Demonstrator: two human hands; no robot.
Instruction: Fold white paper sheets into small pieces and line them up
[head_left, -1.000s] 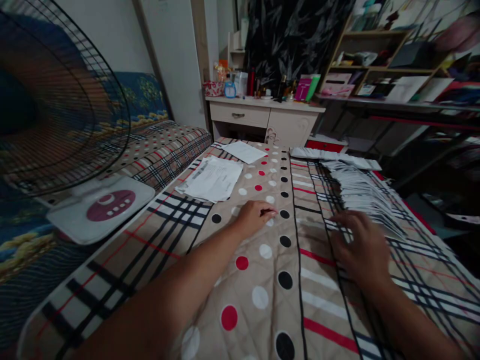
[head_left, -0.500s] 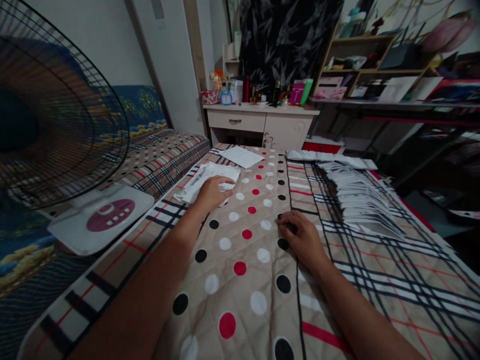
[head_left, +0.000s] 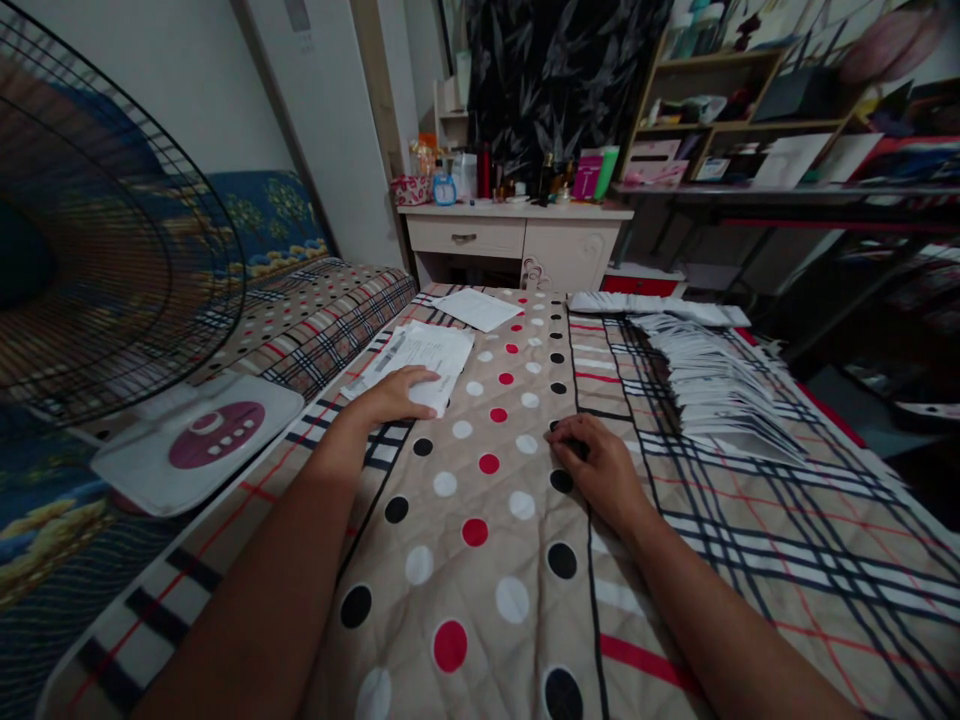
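Observation:
My left hand (head_left: 397, 394) lies on the near edge of a small stack of printed white papers (head_left: 431, 355), fingers stretched and the thumb apart. Just beyond that stack, a single white sheet (head_left: 480, 309) lies flat. Nearer the middle, my right hand (head_left: 598, 462) rests on the dotted bedspread (head_left: 465, 480) with its fingers curled in and the thumb close to them; nothing shows in it. To its right spreads a long overlapping row of folded white papers (head_left: 724, 390). A flat white bundle (head_left: 660, 308) lies at the far end of that row.
A running fan (head_left: 112, 250) with a white base (head_left: 199, 435) stands at the left. Beyond the bed is a white dresser (head_left: 469, 236) topped with bottles and boxes. A cluttered shelf unit (head_left: 709, 125) and desk stand at the right.
My left hand has drawn back toward me and left, from the right side of the paper stack to its near edge. My right hand stays in place; the view shifts slightly.

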